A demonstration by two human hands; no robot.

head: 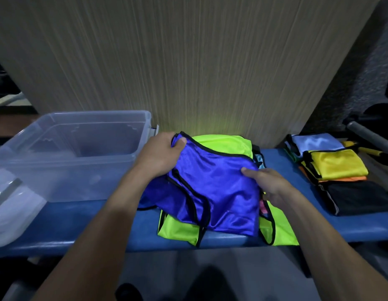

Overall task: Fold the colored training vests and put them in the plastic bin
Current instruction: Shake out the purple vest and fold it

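My left hand [161, 154] pinches the blue vest [212, 192] at its 10 o'clock corner; my right hand [268, 183] grips the 3 o'clock edge. The fabric looks light and slippery, so I would hold the black hems.

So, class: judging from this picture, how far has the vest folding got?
Done: folded vests sit stacked at the bench's right end. In hand: both the left hand and right hand hold the blue vest, lying on a neon green vest. Left: the plastic bin holds no vests yet.
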